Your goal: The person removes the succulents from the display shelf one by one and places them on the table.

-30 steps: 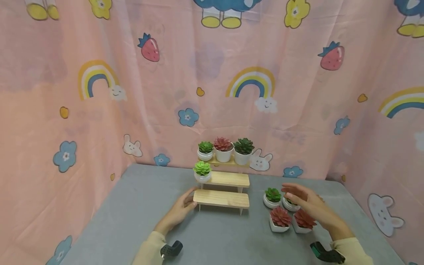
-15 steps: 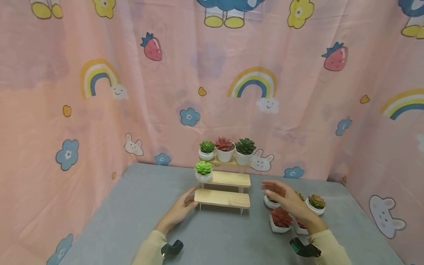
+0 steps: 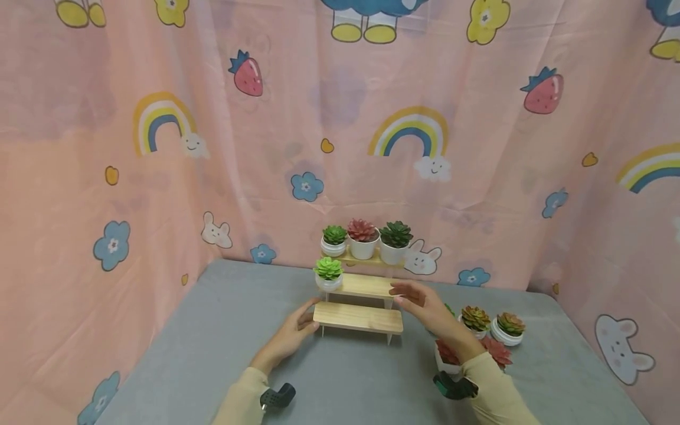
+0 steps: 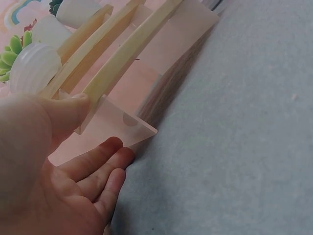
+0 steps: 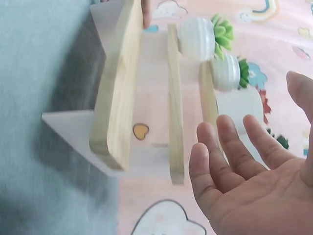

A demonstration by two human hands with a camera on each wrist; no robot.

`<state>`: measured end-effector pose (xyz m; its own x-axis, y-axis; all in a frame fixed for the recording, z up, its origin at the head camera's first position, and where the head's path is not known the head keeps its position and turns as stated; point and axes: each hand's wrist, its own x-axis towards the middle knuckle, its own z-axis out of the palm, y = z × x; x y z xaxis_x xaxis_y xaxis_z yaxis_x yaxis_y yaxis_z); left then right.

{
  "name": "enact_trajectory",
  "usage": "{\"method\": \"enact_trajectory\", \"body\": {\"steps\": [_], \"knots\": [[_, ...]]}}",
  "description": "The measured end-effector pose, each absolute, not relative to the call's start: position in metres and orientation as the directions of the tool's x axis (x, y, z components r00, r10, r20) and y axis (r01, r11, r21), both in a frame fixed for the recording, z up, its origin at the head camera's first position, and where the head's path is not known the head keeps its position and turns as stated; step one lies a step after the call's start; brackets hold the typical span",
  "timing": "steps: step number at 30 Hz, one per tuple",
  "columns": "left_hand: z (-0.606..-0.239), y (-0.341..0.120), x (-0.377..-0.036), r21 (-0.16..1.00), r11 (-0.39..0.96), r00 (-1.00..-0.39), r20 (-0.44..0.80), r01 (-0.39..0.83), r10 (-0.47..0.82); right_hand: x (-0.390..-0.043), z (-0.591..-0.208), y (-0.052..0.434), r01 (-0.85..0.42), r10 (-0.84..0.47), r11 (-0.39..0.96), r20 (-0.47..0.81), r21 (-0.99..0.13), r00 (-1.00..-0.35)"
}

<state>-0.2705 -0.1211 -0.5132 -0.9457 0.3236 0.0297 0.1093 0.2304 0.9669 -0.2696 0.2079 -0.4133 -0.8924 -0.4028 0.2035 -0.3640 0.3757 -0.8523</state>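
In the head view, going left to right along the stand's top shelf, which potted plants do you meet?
Small light green succulent → red succulent → dark green succulent, each in a white pot on the top shelf of the wooden stand.

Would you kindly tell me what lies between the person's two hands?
In the head view, the wooden stepped shelf lies between them: the left hand touches the left end of its lowest step, and the open right hand hovers at its right end.
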Motion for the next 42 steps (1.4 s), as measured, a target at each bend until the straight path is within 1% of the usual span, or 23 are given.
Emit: {"method": "enact_trajectory", "body": {"steps": [6, 12, 25, 32, 42], "knots": [[-0.515, -0.121, -0.271, 0.965, 0.235, -0.946, 0.038, 0.119, 0.323, -0.277, -0.415, 0.191, -0.367, -0.409, 0.363, 0.207, -0.856, -0.889], [-0.516, -0.121, -0.272, 0.964, 0.236, -0.948, 0.041, 0.121, 0.316, -0.282, -0.415, 0.181, -0.327, -0.427, 0.347, 0.162, -0.879, -0.890], [-0.516, -0.123, -0.272, 0.962, 0.240, -0.946, 0.048, 0.129, 0.319, -0.286, -0.402, 0.157, -0.310, -0.428, 0.348, 0.144, -0.885, -0.892], [-0.517, -0.122, -0.273, 0.961, 0.244, -0.945, 0.046, 0.130, 0.324, -0.291, -0.398, 0.144, -0.332, -0.444, 0.294, 0.180, -0.896, -0.878], [-0.517, -0.123, -0.273, 0.963, 0.234, -0.944, 0.054, 0.136, 0.327, -0.300, -0.399, 0.122, -0.314, -0.389, 0.282, 0.191, -0.907, -0.901]]}}
